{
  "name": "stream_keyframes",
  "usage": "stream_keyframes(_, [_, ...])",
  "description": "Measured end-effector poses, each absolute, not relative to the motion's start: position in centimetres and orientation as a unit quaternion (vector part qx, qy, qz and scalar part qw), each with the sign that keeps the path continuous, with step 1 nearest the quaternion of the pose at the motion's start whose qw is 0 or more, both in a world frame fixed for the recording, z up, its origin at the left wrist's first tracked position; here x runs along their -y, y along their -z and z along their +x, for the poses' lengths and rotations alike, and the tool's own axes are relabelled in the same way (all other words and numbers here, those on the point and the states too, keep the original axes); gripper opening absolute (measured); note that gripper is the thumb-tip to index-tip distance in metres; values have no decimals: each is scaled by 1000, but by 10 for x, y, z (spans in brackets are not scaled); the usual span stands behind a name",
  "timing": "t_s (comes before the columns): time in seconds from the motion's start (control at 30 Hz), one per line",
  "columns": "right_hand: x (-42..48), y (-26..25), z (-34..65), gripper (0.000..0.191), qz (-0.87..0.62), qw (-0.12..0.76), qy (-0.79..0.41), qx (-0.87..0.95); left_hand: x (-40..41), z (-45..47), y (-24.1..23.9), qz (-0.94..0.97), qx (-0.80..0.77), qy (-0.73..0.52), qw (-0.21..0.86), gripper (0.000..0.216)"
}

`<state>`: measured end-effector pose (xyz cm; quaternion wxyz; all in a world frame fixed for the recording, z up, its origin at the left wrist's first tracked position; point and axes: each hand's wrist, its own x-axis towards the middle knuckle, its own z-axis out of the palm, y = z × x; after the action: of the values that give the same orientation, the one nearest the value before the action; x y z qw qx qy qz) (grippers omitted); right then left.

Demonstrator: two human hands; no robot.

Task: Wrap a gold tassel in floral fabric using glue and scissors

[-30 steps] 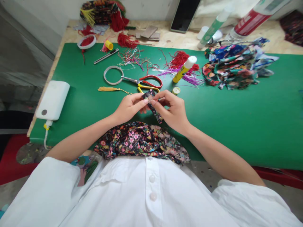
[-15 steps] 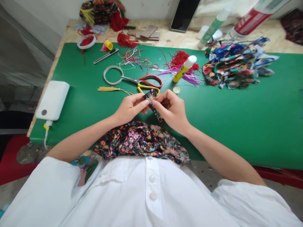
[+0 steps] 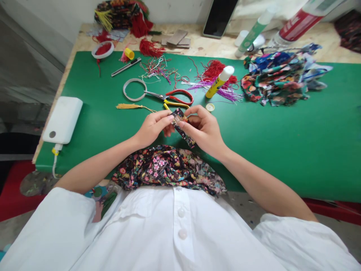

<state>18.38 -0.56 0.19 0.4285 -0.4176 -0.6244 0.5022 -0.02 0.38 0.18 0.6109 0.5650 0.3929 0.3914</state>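
Observation:
A small strip of black floral fabric, with a brownish patch near its upper end, is held between both hands above the green mat. My left hand pinches its upper left edge with thumb and fingers. From the other side my right hand grips it, the thumb lying on its face by the patch. Just beyond the fingers lie scissors with one red and one yellow handle, partly hidden. A larger bunched floral cloth rests against the white shirt, below the hands.
On the green mat stand a yellow glue stick and its cap. Around lie a tape ring, a yellow tassel, a cutter knife, red threads, fabric scraps and a white power bank.
My left thumb has shifted slightly up and left along the fabric strip, showing more of its brownish patch. The strip has turned a little; the rest stays put.

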Motion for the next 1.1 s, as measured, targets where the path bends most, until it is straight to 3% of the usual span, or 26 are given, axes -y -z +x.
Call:
stream_keyframes(0.17, [7, -1, 183, 37, -410, 419, -489, 646, -5, -1, 0, 563, -411, -393, 599, 33])
stream_keyframes(0.4, [6, -3, 184, 37, -388, 415, -491, 661, -8, 0, -1, 468, -403, -390, 683, 21])
stream_keyframes(0.57, [5, -5, 185, 43, -371, 407, -526, 649, -9, 1, -4, 451, -388, -400, 697, 26])
stream_keyframes(0.9, [7, -7, 185, 34, -384, 417, -546, 617, -7, 0, 3, 514, -367, -393, 668, 52])
stream_keyframes(1.1, [7, -4, 184, 31, -384, 422, -518, 638, -4, 4, 6, 529, -365, -374, 669, 46])
